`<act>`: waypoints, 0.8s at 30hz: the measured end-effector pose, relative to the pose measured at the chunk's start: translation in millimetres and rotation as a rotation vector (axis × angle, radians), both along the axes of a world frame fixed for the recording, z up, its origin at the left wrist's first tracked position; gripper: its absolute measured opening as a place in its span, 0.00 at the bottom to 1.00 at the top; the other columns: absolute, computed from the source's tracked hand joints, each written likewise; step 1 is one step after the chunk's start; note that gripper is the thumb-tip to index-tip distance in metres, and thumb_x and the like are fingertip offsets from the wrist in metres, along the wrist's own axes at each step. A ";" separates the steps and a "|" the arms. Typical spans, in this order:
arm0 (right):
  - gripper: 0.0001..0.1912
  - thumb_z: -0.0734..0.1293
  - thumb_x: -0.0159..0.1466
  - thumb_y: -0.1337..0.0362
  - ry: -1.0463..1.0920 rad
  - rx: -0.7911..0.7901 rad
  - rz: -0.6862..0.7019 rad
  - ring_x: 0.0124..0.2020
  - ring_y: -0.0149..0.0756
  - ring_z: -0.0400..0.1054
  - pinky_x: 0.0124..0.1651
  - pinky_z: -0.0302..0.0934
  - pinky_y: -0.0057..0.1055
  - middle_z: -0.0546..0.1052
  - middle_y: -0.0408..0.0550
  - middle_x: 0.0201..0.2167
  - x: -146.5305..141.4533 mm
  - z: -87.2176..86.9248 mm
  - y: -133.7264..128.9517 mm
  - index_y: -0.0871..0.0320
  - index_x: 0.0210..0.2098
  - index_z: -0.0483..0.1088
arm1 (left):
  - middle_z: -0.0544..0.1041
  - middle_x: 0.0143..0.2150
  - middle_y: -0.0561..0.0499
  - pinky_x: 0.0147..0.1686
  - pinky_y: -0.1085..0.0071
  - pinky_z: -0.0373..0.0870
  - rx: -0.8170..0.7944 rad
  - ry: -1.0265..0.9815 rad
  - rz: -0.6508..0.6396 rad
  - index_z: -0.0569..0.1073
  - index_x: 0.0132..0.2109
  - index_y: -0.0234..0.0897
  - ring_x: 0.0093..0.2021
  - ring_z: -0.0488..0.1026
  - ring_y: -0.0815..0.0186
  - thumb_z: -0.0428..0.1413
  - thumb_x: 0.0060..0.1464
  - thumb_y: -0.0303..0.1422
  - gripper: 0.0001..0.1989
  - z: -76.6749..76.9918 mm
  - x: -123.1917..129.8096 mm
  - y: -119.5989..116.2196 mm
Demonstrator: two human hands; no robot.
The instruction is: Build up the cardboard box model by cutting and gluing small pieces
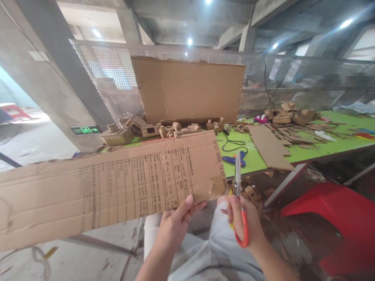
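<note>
A long printed cardboard sheet (117, 183) stretches from the left edge of the view to the middle, in front of the table. My left hand (178, 218) grips its lower edge near the right end, thumb on the printed face and fingers behind. My right hand (246, 218) is closed around the red and yellow handles of a pair of scissors (238, 175). The blades point upward, just right of the sheet's end and apart from it. Part of the sheet's right end carries a strip of tape.
On the green table (258, 156) lie a blue glue gun (234, 159), a flat cardboard piece (269, 146), cardboard scraps and small cardboard models (117, 134). A large cardboard panel (190, 89) stands behind. A red chair (331, 218) is at the right.
</note>
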State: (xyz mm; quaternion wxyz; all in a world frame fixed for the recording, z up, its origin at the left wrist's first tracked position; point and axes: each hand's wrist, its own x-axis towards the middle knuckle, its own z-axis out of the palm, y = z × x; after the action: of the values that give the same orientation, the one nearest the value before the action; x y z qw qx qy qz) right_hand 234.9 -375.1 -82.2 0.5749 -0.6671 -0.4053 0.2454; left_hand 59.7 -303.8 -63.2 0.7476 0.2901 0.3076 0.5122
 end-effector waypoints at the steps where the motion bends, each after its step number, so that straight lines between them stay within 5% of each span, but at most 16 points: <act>1: 0.32 0.59 0.68 0.34 0.043 0.008 -0.002 0.15 0.32 0.63 0.30 0.71 0.32 0.65 0.39 0.13 0.9 0.7 -0.8 0.53 0.22 0.63 | 0.86 0.43 0.34 0.50 0.52 0.83 -0.011 0.005 0.017 0.83 0.33 0.27 0.50 0.83 0.44 0.72 0.48 0.33 0.12 -2.1 0.5 2.0; 7: 0.25 0.74 0.59 0.40 0.012 -0.022 0.017 0.18 0.31 0.62 0.20 0.58 0.26 0.68 0.40 0.16 9.2 6.2 -7.5 0.56 0.27 0.69 | 0.86 0.46 0.35 0.50 0.51 0.84 -0.031 0.011 0.033 0.84 0.40 0.29 0.52 0.82 0.42 0.74 0.45 0.34 0.16 -1.7 10.3 -3.5; 11: 0.25 0.74 0.59 0.40 0.151 -0.055 0.075 0.19 0.34 0.68 0.23 0.64 0.28 0.71 0.43 0.17 6.7 3.9 -6.2 0.56 0.27 0.71 | 0.85 0.51 0.36 0.52 0.49 0.83 -0.014 -0.008 -0.003 0.83 0.49 0.32 0.54 0.82 0.43 0.73 0.48 0.36 0.22 -2.2 14.5 -9.4; 15: 0.25 0.74 0.59 0.40 0.330 -0.005 0.076 0.20 0.34 0.69 0.34 0.75 0.36 0.76 0.45 0.21 -0.2 -0.7 -1.3 0.56 0.29 0.71 | 0.86 0.47 0.34 0.53 0.49 0.82 -0.021 0.019 -0.092 0.83 0.44 0.29 0.55 0.81 0.40 0.74 0.46 0.36 0.20 -8.4 10.1 -7.4; 18: 0.27 0.74 0.59 0.39 0.409 0.065 0.034 0.16 0.30 0.62 0.34 0.76 0.37 0.67 0.36 0.15 -2.6 -0.7 -0.1 0.54 0.25 0.65 | 0.86 0.46 0.32 0.52 0.51 0.82 -0.022 0.039 -0.153 0.83 0.44 0.27 0.55 0.81 0.40 0.73 0.46 0.34 0.19 -9.4 5.5 -9.1; 21: 0.28 0.75 0.58 0.40 0.375 0.046 -0.065 0.15 0.29 0.60 0.23 0.68 0.29 0.62 0.34 0.14 0.9 3.4 -1.5 0.53 0.24 0.61 | 0.85 0.47 0.33 0.46 0.53 0.84 0.005 0.072 -0.176 0.83 0.49 0.29 0.51 0.83 0.41 0.72 0.48 0.34 0.21 -9.3 2.3 -13.6; 24: 0.28 0.74 0.56 0.38 0.285 -0.023 -0.169 0.17 0.31 0.63 0.19 0.60 0.27 0.67 0.38 0.17 8.8 8.1 -3.0 0.54 0.25 0.64 | 0.86 0.45 0.33 0.42 0.55 0.84 0.042 0.143 -0.222 0.85 0.43 0.30 0.45 0.84 0.43 0.72 0.49 0.36 0.16 -10.8 -1.1 -16.1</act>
State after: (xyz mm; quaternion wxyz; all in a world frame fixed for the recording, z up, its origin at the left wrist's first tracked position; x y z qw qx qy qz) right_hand 243.7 -378.1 -74.1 0.6375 -0.6637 -0.2594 0.2928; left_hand 58.6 -319.9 -74.0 0.7695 0.3739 0.3153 0.4107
